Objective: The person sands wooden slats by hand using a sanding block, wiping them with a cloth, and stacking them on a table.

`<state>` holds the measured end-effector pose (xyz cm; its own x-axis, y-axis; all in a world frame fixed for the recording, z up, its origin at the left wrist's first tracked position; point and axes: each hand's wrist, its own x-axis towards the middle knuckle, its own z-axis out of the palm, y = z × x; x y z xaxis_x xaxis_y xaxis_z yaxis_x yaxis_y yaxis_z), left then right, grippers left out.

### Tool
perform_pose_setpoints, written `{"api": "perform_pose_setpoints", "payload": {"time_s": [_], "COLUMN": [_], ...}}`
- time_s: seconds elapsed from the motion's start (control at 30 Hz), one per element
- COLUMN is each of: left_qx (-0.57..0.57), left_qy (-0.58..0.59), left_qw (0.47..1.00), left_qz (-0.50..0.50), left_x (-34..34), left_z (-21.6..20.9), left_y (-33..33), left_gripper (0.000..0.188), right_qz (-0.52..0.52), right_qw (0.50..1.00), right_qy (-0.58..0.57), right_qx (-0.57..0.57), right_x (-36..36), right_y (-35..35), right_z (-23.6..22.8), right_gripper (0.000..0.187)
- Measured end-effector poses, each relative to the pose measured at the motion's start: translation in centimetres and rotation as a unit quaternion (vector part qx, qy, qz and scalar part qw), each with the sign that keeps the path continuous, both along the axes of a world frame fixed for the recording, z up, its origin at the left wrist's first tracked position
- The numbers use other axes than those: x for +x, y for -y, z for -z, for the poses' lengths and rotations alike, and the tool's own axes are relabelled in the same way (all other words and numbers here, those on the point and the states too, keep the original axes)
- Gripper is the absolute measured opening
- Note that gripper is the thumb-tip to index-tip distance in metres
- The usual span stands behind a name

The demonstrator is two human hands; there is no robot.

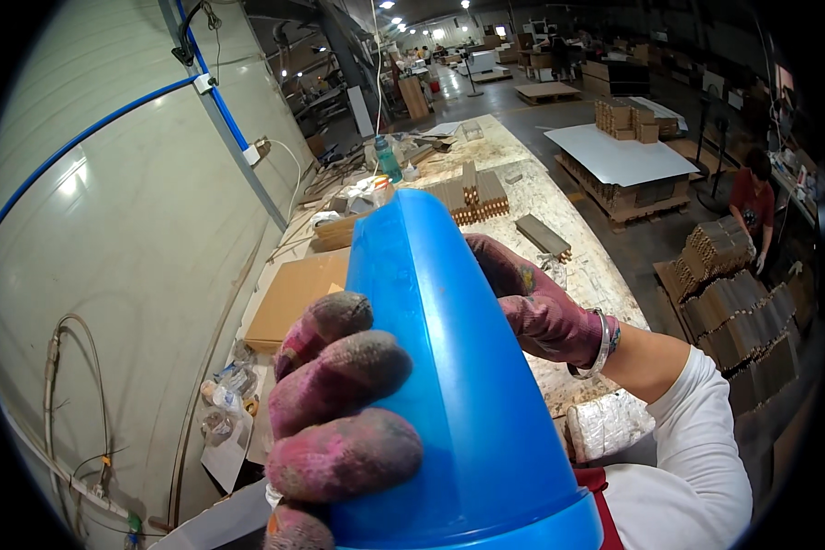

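Close in front of me a large blue plastic container (472, 385) with tapered, semi-see-through walls fills the middle of the view. My left hand (344, 403), in a stained pink and grey work glove, has its fingers wrapped round the container's left side. On the far right side of it is my right hand (545, 312), in a similar glove with a metal bracelet at the wrist. Its fingers are curled, and their tips are hidden behind the container, so what they grip cannot be made out.
A long worktable (605, 284) beyond bears bundles of brown strips (481, 197), a single strip (543, 236), a teal bottle (388, 160) and a cardboard box (293, 298). A pale wall panel (119, 211) stands at left. Another person (752, 202) handles stacked pieces at right.
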<state>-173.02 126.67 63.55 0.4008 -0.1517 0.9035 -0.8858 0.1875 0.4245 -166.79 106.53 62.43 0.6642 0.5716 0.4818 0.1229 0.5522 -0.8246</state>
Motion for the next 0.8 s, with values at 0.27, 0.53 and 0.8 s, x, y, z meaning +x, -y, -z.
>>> {"api": "perform_pose_setpoints", "payload": {"time_s": [0.27, 0.53, 0.8], "left_qx": [-0.001, -0.012, -0.012], "left_qy": [-0.035, -0.033, -0.042], "left_qw": [0.999, 0.999, 0.998], "left_qz": [0.036, 0.041, 0.042], "left_x": [0.3, 0.4, -0.3], "left_z": [0.9, 0.2, 0.1], "left_y": [0.6, 0.8, 0.8], "left_gripper": [0.042, 0.048, 0.054], "right_qz": [-0.005, -0.020, -0.050], "right_qw": [1.000, 0.999, 0.998], "right_qy": [-0.013, -0.030, -0.033], "right_qx": [0.016, 0.030, 0.032], "right_x": [0.0, 0.6, 0.1], "right_y": [0.2, 0.4, 0.7], "right_z": [0.1, 0.7, 0.4], "right_gripper": [0.067, 0.067, 0.075]}}
